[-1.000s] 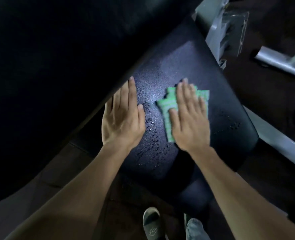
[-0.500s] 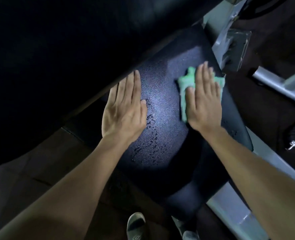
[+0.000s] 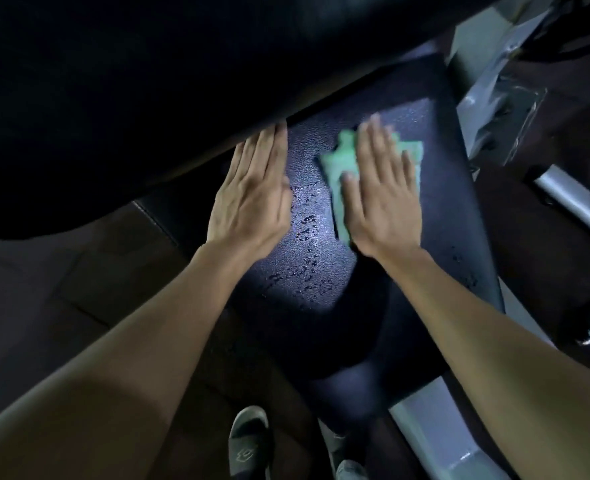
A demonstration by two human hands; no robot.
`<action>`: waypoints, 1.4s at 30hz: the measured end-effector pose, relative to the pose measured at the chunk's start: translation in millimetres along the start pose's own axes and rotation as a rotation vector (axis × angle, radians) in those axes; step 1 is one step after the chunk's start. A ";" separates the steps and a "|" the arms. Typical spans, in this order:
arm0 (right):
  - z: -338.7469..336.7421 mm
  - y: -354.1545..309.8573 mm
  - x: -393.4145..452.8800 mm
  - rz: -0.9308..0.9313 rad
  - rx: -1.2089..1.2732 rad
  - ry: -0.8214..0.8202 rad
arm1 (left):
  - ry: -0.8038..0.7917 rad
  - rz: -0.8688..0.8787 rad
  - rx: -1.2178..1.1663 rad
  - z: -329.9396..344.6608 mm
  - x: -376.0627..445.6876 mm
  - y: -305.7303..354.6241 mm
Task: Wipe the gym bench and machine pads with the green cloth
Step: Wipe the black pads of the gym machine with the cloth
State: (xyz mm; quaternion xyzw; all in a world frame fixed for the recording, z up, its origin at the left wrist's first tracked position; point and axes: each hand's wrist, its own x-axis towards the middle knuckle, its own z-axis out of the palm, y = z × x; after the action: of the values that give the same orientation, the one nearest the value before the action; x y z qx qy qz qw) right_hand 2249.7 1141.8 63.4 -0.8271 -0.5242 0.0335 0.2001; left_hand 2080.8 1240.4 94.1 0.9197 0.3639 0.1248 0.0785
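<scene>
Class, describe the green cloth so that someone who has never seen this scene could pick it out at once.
Find the dark padded bench seat in the middle of the view, lit and speckled with droplets. Two hands lie flat on its far part; the right hand presses the green cloth. It is the only brightly coloured thing there, showing round the fingers.

Seat pad, hands on top.
Left hand flat on pad, left of cloth; right hand flat over cloth; droplets between hands; backrest pad behind; shoe below.
</scene>
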 end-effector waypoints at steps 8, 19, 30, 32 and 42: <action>-14.3 -48.1 39.4 -0.112 0.358 -0.060 | 0.161 -0.238 -0.116 -15.8 -25.9 19.5; -12.0 43.0 28.8 0.025 0.073 -0.050 | 0.010 -0.108 0.227 17.8 33.3 26.1; -14.2 43.7 20.3 -0.008 0.060 -0.094 | -0.142 0.183 0.233 39.8 -39.6 65.1; -13.2 41.5 18.0 0.023 0.090 -0.080 | -0.068 0.053 0.289 18.3 1.8 31.2; -5.9 22.8 -26.5 0.157 0.353 -0.065 | -0.184 0.325 0.206 49.2 -74.7 66.1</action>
State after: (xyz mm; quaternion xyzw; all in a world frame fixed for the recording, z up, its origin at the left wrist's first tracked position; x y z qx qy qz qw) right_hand 2258.9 1108.2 56.4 -0.8161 -0.4501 0.1671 0.3216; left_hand 2085.3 1138.5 49.7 0.9770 0.2127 0.0137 -0.0042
